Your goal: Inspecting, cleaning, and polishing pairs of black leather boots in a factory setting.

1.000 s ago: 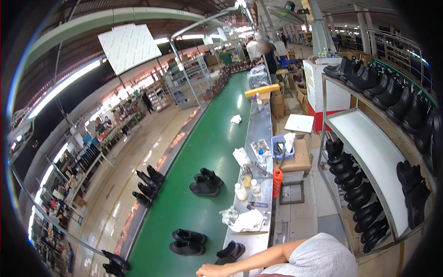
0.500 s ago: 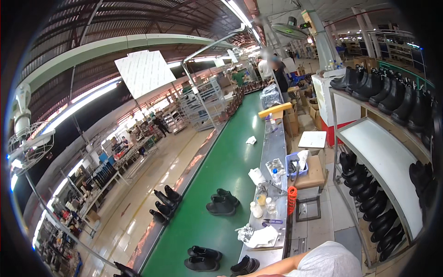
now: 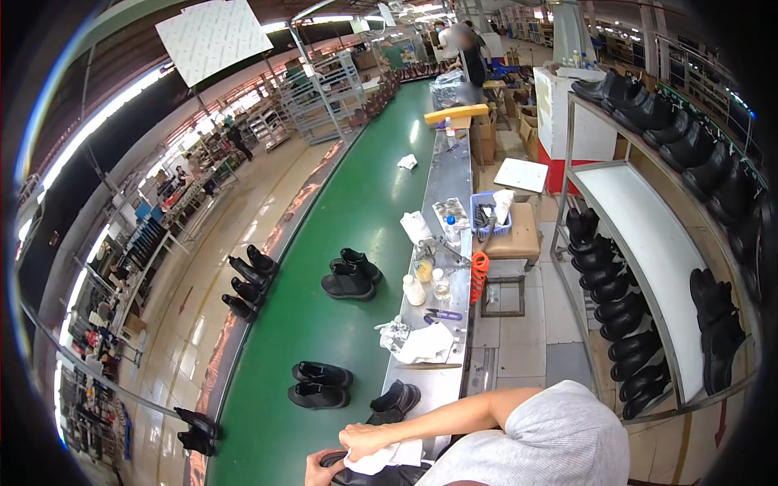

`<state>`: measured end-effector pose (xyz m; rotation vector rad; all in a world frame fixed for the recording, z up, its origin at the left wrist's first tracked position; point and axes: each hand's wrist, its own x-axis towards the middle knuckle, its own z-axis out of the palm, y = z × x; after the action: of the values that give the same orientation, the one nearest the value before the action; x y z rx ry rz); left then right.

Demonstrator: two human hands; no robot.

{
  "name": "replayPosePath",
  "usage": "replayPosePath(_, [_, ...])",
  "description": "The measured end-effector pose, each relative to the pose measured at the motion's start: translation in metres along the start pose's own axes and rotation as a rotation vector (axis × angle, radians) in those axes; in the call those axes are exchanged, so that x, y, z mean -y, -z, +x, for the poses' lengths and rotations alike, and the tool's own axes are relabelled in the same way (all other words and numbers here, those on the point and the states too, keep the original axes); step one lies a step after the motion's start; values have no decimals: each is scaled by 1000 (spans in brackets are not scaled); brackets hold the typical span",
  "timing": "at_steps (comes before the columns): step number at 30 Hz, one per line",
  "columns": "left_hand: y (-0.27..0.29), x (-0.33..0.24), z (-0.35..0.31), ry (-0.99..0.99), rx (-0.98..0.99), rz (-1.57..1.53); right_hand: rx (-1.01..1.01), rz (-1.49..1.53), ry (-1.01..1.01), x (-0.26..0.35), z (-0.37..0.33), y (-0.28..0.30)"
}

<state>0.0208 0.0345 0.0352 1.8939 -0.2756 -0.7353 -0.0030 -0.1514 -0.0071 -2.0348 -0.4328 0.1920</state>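
At the lower edge, my left hand (image 3: 318, 470) is closed around one end of a black shoe (image 3: 389, 476), its fingers partly cut off by the frame. My right hand (image 3: 366, 441) reaches across from the right and presses a white cloth (image 3: 408, 452) against that shoe; its fingers are bunched over the cloth. Just beyond my right hand, another black shoe (image 3: 395, 402) sits on the metal ledge. A pair of low black shoes (image 3: 320, 385) stands on the green conveyor belt (image 3: 267, 437) to the left.
More black boots (image 3: 351, 275) stand farther along the belt. Bottles (image 3: 414, 290), purple-handled snips (image 3: 444, 314) and white cloths (image 3: 425, 343) lie on the metal ledge (image 3: 442, 186). On the right is a rack (image 3: 579, 308) of black boots. People stand far off beside the belt.
The view has tipped downward, so things appear higher in the picture. Both my hands have come into sight, with a shoe and a white cloth in them.
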Motion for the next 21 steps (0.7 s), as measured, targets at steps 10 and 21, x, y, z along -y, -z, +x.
replayPosePath(10, [1,11,15,-53,-21,111,-121,3,175,-5,4,3])
replayPosePath(21, [19,45,23,47,154,29,6,-59,33,-3,-8,-5])
